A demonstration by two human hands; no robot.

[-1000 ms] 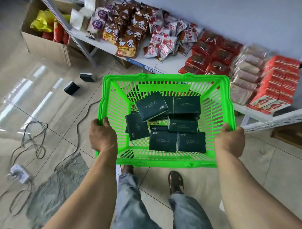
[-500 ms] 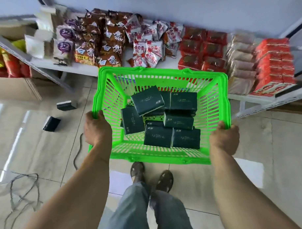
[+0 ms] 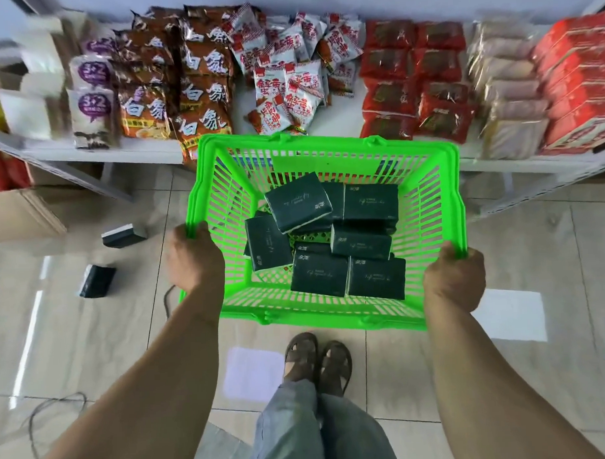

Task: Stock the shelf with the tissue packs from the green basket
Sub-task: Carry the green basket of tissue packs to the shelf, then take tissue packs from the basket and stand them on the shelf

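Dark green rectangular tissue packs lie jumbled in the bright green slatted plastic basket, between our hands. Our left hand grips its left rim, our right hand the right. We judge it best to keep the basket level and set it down near the white metal shelf before unloading.
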